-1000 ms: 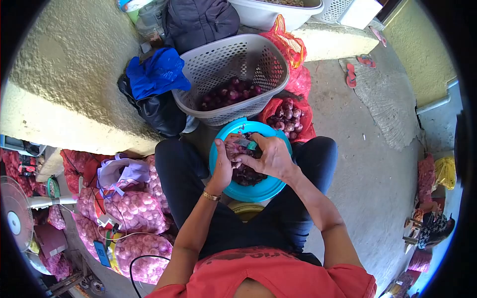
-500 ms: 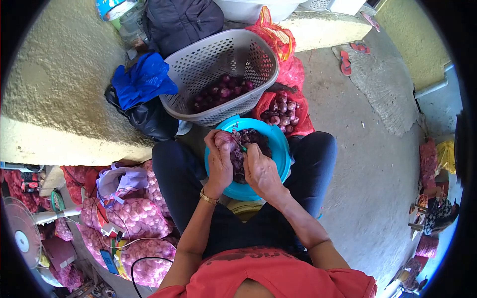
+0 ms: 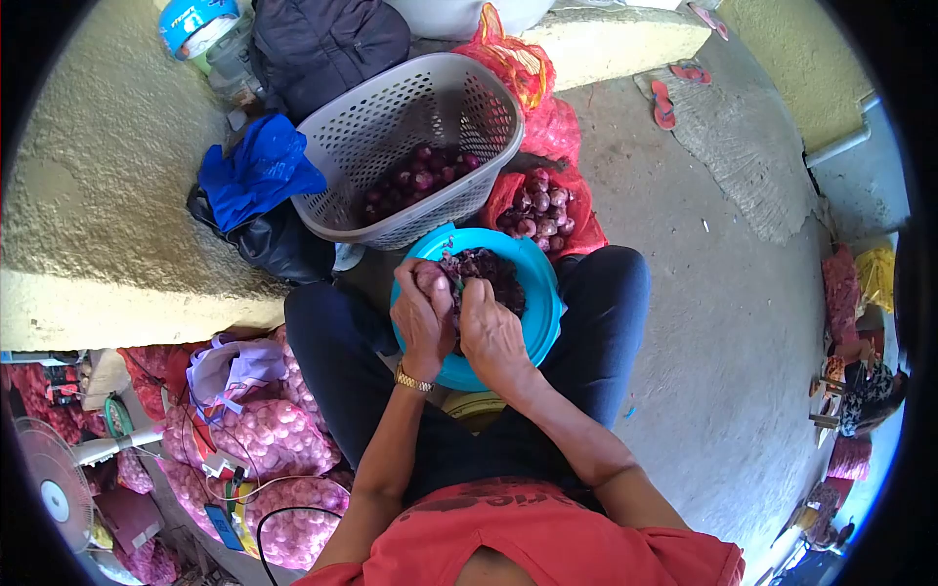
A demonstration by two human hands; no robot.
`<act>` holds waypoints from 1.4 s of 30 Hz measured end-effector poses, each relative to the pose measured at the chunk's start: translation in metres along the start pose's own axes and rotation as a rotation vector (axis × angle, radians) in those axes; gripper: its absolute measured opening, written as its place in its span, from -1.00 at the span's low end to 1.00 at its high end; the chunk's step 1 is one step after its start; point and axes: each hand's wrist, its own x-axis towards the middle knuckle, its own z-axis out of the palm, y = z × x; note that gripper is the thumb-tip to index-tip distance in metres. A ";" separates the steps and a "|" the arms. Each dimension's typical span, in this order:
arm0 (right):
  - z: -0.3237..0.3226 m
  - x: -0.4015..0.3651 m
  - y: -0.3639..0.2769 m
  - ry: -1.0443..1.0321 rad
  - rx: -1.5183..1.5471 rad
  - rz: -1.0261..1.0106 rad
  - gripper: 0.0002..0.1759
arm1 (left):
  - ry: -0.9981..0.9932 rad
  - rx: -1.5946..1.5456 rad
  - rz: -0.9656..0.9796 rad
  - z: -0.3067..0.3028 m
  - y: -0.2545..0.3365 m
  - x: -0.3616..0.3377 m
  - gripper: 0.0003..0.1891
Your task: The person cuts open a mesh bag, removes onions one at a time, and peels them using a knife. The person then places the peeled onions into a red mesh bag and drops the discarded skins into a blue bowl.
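My left hand point(image 3: 420, 322) is closed around a red onion point(image 3: 431, 277), above the left side of a blue basin point(image 3: 542, 337). My right hand point(image 3: 491, 337) grips a small knife point(image 3: 460, 284), of which only a bit of green handle shows; its blade cannot be made out. The two hands are close together, with the knife at the onion's right side. Dark purple onion skins point(image 3: 503, 278) lie in the basin between my knees. Just beyond it, a red mesh bag point(image 3: 586, 220) lies open with several unpeeled red onions point(image 3: 539, 212) inside.
A grey perforated basket point(image 3: 322, 217) holds several dark purple onions point(image 3: 420, 178). Left of it lie a blue cloth point(image 3: 259, 171) and a black bag point(image 3: 283, 244). Full mesh sacks point(image 3: 283, 435) and a fan point(image 3: 54, 498) are at lower left. A person point(image 3: 870, 400) sits far right.
The view has shifted slightly, so the basin and basket appear further left. My right hand has drawn in closer to the left hand and the onion. Both hands keep their hold.
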 end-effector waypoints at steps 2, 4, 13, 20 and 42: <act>0.002 -0.002 0.005 0.006 -0.064 -0.031 -0.82 | -0.007 0.039 0.024 0.002 -0.005 0.003 -0.58; 0.017 -0.008 0.017 -0.019 -0.053 -0.005 -0.82 | -0.068 0.116 0.033 0.000 -0.011 0.002 -0.56; 0.027 -0.014 0.029 0.013 0.011 0.029 -0.79 | -0.093 0.012 -0.042 0.012 -0.009 -0.005 -0.54; 0.007 -0.001 0.032 0.149 0.258 0.124 -0.81 | -0.110 -0.421 -0.211 0.016 -0.025 -0.001 -0.56; -0.011 0.023 0.072 0.129 0.469 0.203 -0.76 | -0.236 -0.935 -0.448 0.003 -0.048 0.000 -0.79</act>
